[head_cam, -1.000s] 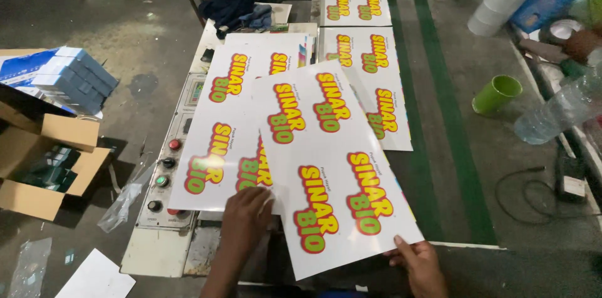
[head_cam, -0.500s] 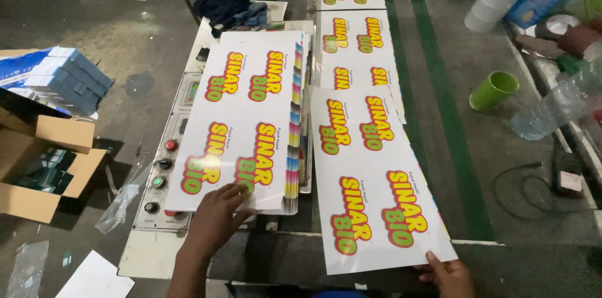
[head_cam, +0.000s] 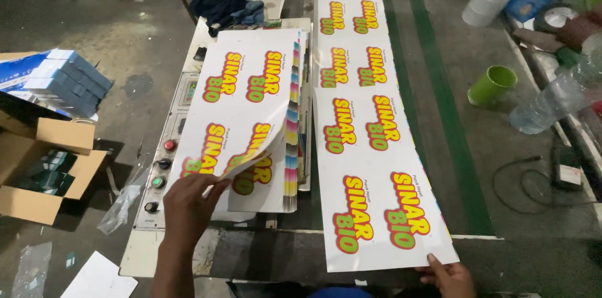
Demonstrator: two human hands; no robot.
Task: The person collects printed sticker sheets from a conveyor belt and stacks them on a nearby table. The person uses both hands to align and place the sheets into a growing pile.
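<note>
Our left hand (head_cam: 188,201) pinches the stack's (head_cam: 251,116) top sheet corner; right hand (head_cam: 448,276) grips the printed strip (head_cam: 370,141) — peel slowly, one sheet only.

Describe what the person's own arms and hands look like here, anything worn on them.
Both are bare. The left hand has no glove, ring or watch showing, and its forearm runs down to the frame's bottom edge with no sleeve. Only the fingers and part of the back of the right hand show at the bottom edge, also ungloved; its wrist is out of view, so a sleeve or band there cannot be told.
</note>
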